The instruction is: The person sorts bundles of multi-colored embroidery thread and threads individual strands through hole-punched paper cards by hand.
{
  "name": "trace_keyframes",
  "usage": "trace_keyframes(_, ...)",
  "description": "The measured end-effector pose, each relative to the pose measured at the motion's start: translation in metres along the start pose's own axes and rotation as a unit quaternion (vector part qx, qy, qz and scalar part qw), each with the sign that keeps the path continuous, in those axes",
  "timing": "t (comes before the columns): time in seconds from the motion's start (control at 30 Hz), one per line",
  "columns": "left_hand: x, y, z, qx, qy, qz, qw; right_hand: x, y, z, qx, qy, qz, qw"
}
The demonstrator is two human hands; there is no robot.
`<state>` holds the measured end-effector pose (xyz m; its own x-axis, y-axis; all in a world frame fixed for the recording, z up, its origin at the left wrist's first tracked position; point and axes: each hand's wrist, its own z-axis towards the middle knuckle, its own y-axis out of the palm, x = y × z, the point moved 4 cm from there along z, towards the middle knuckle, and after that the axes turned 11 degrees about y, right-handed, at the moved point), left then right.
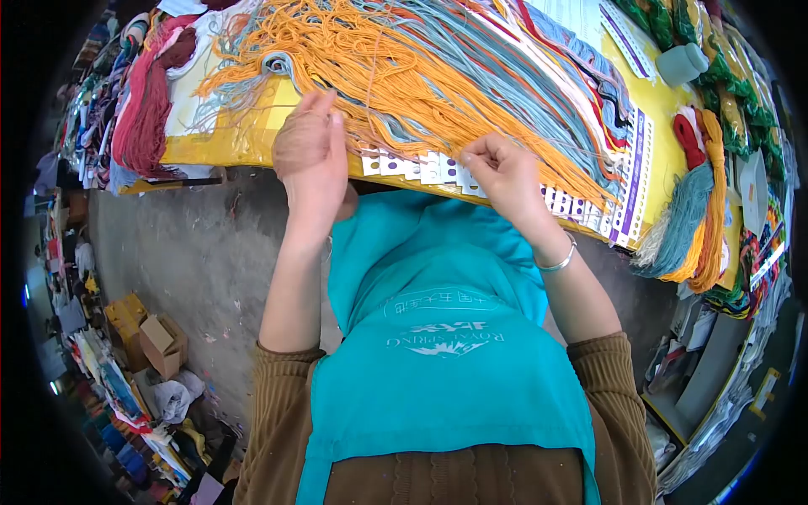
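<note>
My left hand point(310, 143) is raised at the near edge of the table, beside a big spread of orange thread point(396, 76). Motion smears its fingers, so their grip cannot be read. The fingers of my right hand point(507, 172) are pinched together just over the strands and the row of white punched cards point(431, 168). Whatever lies in that pinch is too small to make out. Grey-blue threads point(471, 55) run alongside the orange ones. A fine pinkish strand point(371, 71) crosses the orange thread.
Dark red skeins point(145, 118) hang at the table's left. A long punched card strip point(633, 181) and bundled blue and orange skeins point(694, 210) lie to the right, below a pale green cup point(682, 64). Cardboard boxes point(162, 343) stand on the floor at left.
</note>
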<state>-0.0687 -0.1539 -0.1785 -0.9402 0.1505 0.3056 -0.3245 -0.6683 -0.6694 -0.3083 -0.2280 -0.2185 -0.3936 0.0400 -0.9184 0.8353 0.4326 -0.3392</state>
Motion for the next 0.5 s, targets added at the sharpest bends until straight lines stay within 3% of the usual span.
trace_keyframes(0.03, 0.003, 0.003, -0.003, -0.051, -0.113, -0.148, 0.981, 0.0, 0.002, 0.001, 0.001, -0.001, -0.015, 1.0)
trace_keyframes(0.07, 0.018, 0.004, -0.013, -0.098, -0.223, -0.29, 0.925, 0.0, 0.002, 0.001, 0.0, 0.001, -0.015, 1.0)
trace_keyframes(0.1, 0.036, 0.008, -0.023, -0.141, -0.324, -0.421, 0.835, 0.0, 0.002, 0.001, -0.001, 0.003, -0.015, 1.0)
trace_keyframes(0.2, 0.071, 0.021, -0.035, -0.205, -0.359, -0.48, 0.774, -0.002, 0.002, 0.0, 0.001, -0.001, -0.024, 1.0)
trace_keyframes(0.3, 0.076, 0.034, -0.043, -0.153, -0.44, -0.517, 0.718, 0.001, 0.002, 0.0, 0.007, -0.013, -0.025, 1.0)
trace_keyframes(0.5, 0.076, 0.058, -0.039, -0.228, -0.348, -0.516, 0.749, 0.004, 0.003, 0.001, -0.005, 0.0, 0.007, 1.0)
